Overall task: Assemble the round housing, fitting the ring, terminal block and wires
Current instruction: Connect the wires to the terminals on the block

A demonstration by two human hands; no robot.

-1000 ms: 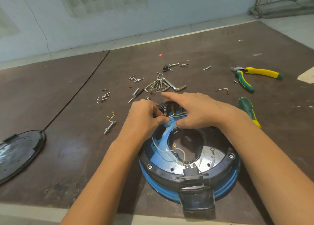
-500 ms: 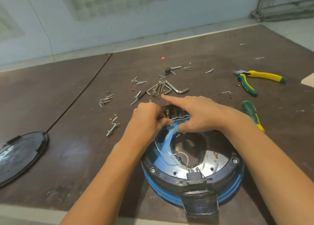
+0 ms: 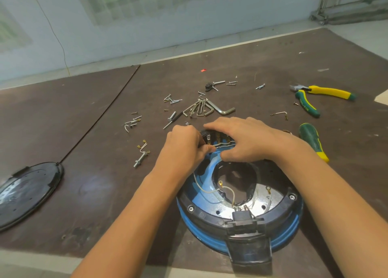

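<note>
The round blue housing [image 3: 210,170] with a black ring [image 3: 279,212] lies on the brown table near the front edge. At its far rim sits the black terminal block [image 3: 218,136] with brass tabs. My left hand [image 3: 184,145] pinches a white wire [image 3: 222,145] at the block's left end. My right hand [image 3: 245,139] rests over the block, fingers on its top, thumb curled below. More white wires [image 3: 231,191] with ring lugs run across the central hole to a black connector [image 3: 241,215] at the near rim.
A black round cover [image 3: 27,189] lies at the far left. Hex keys [image 3: 205,108], several loose screws, a bolt with wired lugs [image 3: 141,155], pliers [image 3: 315,97] and a green screwdriver [image 3: 312,141] lie scattered beyond and right of the housing.
My right hand's fingers have lowered onto the top of the terminal block and its thumb has curled in. My left hand stays pinching the wire at the block.
</note>
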